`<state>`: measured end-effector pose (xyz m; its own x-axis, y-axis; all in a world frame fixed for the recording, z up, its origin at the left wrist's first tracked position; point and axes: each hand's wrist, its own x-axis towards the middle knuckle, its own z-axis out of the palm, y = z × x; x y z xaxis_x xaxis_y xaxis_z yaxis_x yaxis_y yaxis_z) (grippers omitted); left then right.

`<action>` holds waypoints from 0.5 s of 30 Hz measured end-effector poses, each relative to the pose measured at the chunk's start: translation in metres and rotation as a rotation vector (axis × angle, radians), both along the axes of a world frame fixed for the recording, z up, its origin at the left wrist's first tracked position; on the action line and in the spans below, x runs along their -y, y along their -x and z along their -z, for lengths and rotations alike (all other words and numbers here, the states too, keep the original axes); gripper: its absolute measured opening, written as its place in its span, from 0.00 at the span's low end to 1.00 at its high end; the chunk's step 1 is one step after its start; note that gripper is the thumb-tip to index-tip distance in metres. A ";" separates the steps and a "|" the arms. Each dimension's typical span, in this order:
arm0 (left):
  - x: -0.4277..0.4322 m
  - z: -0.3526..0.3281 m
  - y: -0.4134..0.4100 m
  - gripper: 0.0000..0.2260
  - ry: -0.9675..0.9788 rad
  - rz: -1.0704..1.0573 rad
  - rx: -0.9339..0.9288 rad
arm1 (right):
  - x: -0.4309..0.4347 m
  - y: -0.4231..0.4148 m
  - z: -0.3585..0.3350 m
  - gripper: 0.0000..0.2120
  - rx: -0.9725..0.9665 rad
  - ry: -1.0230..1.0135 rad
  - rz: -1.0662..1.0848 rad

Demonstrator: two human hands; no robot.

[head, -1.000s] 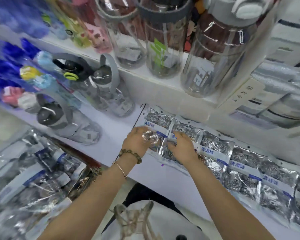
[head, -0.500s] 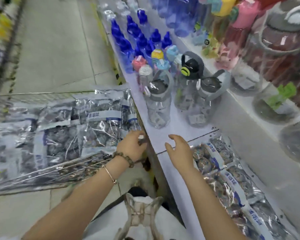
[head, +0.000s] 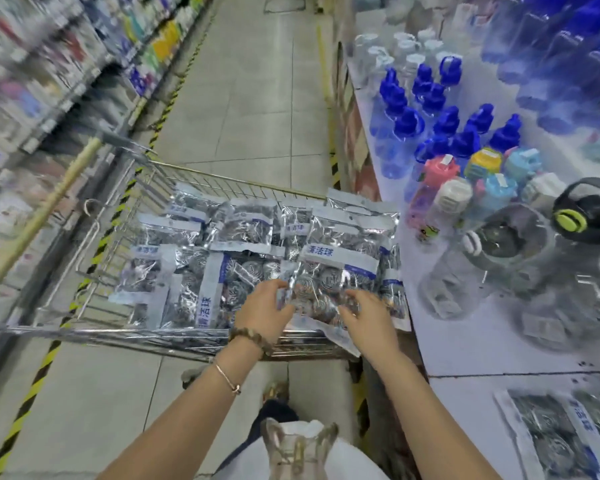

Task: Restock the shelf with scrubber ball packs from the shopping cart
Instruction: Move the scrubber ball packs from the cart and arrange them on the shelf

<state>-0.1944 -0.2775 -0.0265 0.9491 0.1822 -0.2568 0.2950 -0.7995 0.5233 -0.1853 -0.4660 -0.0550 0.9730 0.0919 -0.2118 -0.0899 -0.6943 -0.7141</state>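
Silvery scrubber ball packs (head: pixel 257 258) lie heaped in the wire shopping cart (head: pixel 125 209) beside the white shelf (head: pixel 471 344).
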 end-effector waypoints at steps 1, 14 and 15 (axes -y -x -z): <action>-0.016 0.002 -0.006 0.17 0.003 -0.010 0.003 | -0.017 -0.007 0.000 0.17 -0.005 0.004 -0.005; -0.188 0.029 -0.048 0.18 0.025 -0.141 -0.053 | -0.187 -0.073 0.014 0.22 -0.120 0.187 -0.195; -0.196 0.031 -0.047 0.18 0.025 -0.150 -0.059 | -0.193 -0.075 0.016 0.23 -0.134 0.208 -0.215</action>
